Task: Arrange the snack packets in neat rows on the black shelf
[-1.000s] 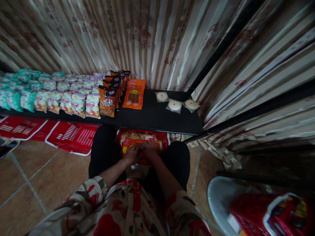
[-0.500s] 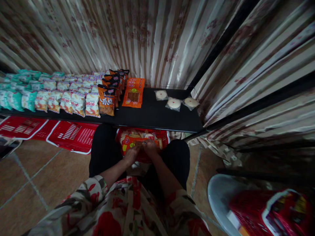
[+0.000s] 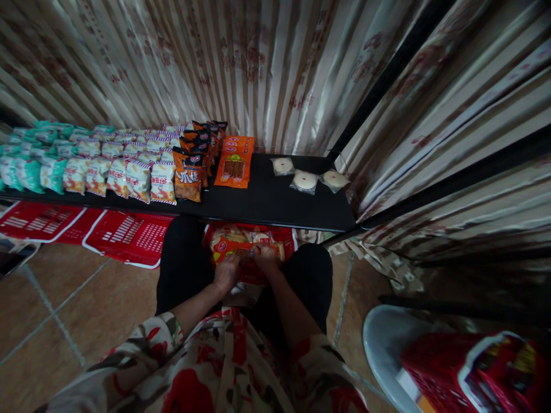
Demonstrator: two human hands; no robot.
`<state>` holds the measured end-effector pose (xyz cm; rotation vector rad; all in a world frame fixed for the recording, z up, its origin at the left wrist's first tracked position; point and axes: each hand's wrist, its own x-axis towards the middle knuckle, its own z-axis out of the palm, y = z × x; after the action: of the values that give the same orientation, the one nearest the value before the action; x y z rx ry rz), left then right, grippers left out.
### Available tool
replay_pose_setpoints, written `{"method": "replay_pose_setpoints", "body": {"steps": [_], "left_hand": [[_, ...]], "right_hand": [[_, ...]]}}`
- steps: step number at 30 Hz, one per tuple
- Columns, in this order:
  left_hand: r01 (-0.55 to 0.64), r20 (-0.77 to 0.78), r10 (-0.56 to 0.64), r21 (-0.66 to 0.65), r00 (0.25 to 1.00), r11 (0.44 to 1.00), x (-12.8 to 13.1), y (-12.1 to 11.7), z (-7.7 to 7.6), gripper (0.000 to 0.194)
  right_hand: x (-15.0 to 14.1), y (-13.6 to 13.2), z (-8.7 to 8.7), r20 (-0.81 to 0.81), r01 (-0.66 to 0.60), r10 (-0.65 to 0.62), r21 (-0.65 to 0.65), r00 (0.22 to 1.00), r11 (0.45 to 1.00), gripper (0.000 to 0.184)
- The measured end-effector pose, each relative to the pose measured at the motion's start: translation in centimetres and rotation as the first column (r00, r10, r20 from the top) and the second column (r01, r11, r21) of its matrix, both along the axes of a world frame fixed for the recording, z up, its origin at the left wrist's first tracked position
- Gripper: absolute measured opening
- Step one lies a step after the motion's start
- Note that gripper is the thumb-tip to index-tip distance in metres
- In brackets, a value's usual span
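Compared with a second ago, the left hand [image 3: 227,274] sits farther from the right hand [image 3: 266,259], baring more of the orange packet [image 3: 232,248] just below frame centre. Fingers curl at it; whether either hand pinches it, I cannot tell. The shelf [image 3: 275,209] partly hides the red basket [image 3: 294,240] beneath; teal packets [image 3: 28,173] are cut off at far left.

Through the head view I record both forearms [image 3: 198,308] extended toward the black shelf [image 3: 275,201], fingers [image 3: 259,250] curled, the right hand [image 3: 266,258] short of its near edge, the left hand [image 3: 227,273] slightly farther back.
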<state>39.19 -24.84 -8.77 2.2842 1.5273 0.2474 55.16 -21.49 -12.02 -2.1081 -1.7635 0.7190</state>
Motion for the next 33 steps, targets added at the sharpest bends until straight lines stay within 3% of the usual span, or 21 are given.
{"method": "replay_pose_setpoints", "body": {"steps": [6, 10, 14, 25, 29, 33], "left_hand": [[-0.046, 0.171, 0.044, 0.010, 0.984, 0.999, -0.4, -0.7, 0.3, 0.025], [-0.028, 0.468, 0.012, 0.028, 0.884, 0.999, -0.6, -1.3, 0.3, 0.028], [-0.038, 0.572, -0.006, 0.065, 0.820, 0.997, -0.7, -1.6, 0.4, 0.027], [-0.020, 0.612, -0.085, 0.163, 0.786, 0.986, -0.9, -1.7, 0.7, 0.029], [-0.040, 0.542, -0.097, 0.235, 0.835, 0.971, -0.9, -2.0, 1.6, 0.030], [-0.154, 0.452, 0.018, 0.264, 0.892, 0.952, -0.8, -2.1, 2.0, 0.033]], "right_hand": [[0.3, -0.1, 0.8, -0.094, 0.064, -0.068, -0.045, 0.993, 0.997, 0.031], [0.5, -0.1, 1.3, -0.199, 0.093, -0.107, -0.078, 0.974, 0.993, 0.030], [0.7, 0.0, 1.5, -0.339, 0.133, -0.165, -0.116, 0.926, 0.984, 0.028], [0.3, -0.8, 1.1, -0.739, 0.118, -0.326, -0.321, 0.589, 0.940, 0.039], [0.0, -1.0, 2.0, -0.800, 0.033, -0.349, -0.382, 0.488, 0.923, 0.042], [-0.5, -1.3, 3.1, -0.836, -0.017, -0.350, -0.394, 0.422, 0.919, 0.043]]}}
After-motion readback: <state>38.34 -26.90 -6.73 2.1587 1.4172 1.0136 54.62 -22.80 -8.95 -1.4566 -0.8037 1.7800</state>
